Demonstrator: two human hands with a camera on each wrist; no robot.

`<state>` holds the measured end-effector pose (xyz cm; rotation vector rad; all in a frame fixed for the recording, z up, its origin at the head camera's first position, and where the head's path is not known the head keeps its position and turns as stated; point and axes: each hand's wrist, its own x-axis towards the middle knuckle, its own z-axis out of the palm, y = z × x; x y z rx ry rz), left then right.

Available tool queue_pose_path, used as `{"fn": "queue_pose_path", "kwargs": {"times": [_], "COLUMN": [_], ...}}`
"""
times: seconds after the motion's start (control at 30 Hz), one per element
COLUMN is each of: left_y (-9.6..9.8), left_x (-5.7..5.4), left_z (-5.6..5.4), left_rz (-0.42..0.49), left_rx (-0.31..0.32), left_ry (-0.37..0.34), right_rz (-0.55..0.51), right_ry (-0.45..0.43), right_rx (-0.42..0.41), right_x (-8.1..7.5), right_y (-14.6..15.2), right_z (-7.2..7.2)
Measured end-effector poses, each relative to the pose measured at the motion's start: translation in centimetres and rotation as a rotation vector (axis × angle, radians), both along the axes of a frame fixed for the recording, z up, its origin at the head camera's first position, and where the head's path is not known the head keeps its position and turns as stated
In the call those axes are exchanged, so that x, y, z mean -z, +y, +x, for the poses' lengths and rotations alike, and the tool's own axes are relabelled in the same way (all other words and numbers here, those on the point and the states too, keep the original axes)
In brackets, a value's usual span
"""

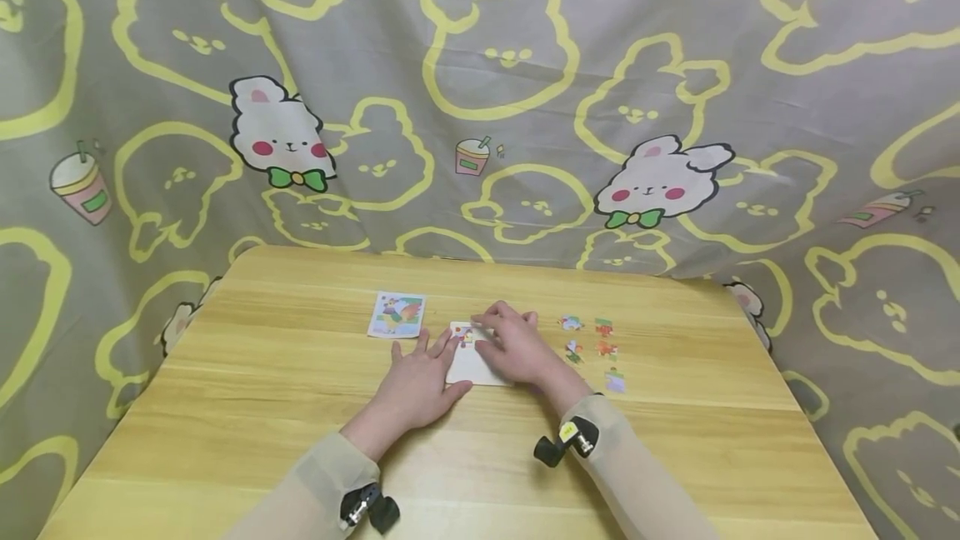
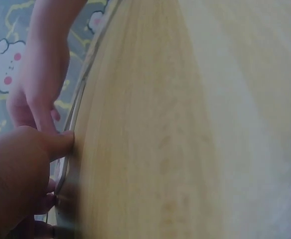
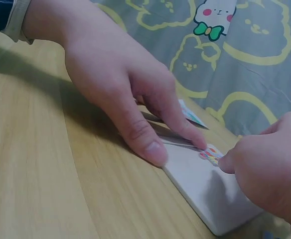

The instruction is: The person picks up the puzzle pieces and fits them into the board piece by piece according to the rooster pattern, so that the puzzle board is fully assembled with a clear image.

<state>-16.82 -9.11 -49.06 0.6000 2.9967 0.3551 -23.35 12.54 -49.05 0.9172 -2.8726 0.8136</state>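
Observation:
A white puzzle board (image 1: 472, 371) lies flat on the table between the two hands. A few joined, colourful puzzle pieces (image 1: 464, 337) sit in its upper left corner. My left hand (image 1: 417, 383) rests palm down with fingers spread at the board's left side. In the right wrist view its thumb lies at the board's edge and its index fingertip touches the colourful pieces (image 3: 211, 155). From the right, my right hand (image 1: 517, 346) reaches over the board, fingers loosely bent. One of its fingertips touches the pieces' near side; its other fingers are hidden in the right wrist view.
Several loose puzzle pieces (image 1: 573, 350) lie right of my right hand, in two rough columns. A printed picture card (image 1: 397, 315) lies beyond my left hand. At the wooden table's (image 1: 300, 307) far edge hangs a grey patterned curtain (image 1: 525, 140).

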Motion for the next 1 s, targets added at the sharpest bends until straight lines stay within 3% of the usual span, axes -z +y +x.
{"fn": "queue_pose_path", "kwargs": {"times": [0.37, 1.0], "left_y": [0.2, 0.0], "left_x": [-0.2, -0.1], "left_z": [-0.2, -0.1], "left_rz": [0.001, 0.016], "left_rx": [0.008, 0.016], "left_ry": [-0.01, 0.0], "right_rz": [-0.034, -0.069], "right_ry": [0.0, 0.016], "right_rx": [-0.019, 0.066], "right_x": [-0.8, -1.5], "right_y": [3.5, 10.4], "right_z": [0.6, 1.1]}}
